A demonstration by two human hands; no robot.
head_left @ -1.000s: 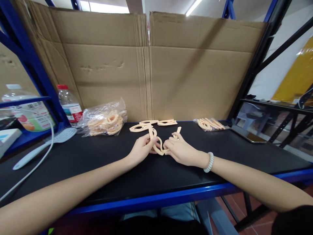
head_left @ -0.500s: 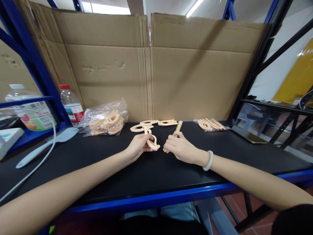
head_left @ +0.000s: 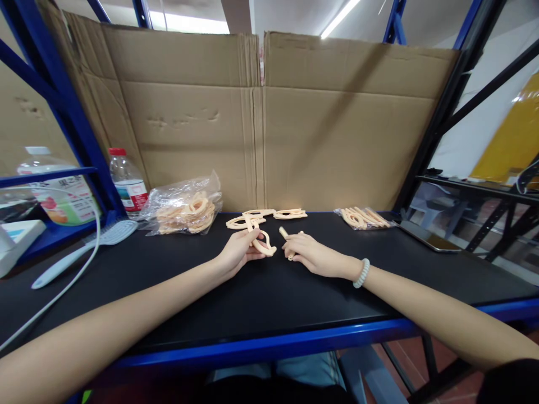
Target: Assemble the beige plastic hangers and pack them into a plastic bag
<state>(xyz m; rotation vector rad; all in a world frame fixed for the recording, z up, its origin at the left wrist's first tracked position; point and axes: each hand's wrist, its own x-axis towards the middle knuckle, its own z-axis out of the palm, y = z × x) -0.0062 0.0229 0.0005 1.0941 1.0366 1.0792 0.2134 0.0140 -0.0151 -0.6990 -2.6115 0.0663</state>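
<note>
My left hand [head_left: 238,250] is closed on a pale, wood-coloured curved piece [head_left: 266,251], with a loop and a straight bar, held above the black table top. Just to the right, my right hand [head_left: 307,253] grips a slim pale strip [head_left: 283,231]. One end of the strip sticks out toward the upper left; most of it hides behind the fingers. The two held parts are apart. Beyond the hands lie several flat oval pieces of the same pale material, among them a right-hand oval piece [head_left: 290,214] and a left one [head_left: 236,223].
A clear plastic bag of pale pieces [head_left: 185,216] lies at the left, and a smaller bag [head_left: 364,217] at the right. A bottle with a red cap [head_left: 128,188], a hairbrush [head_left: 84,255] and a white cable are on the left. A flat dark device [head_left: 429,237] lies far right. Cardboard [head_left: 202,129] walls the back.
The strip in my right hand has turned from pointing away and rightward to pointing up and left. My left hand keeps its hold with little movement. The view has shifted slightly.
</note>
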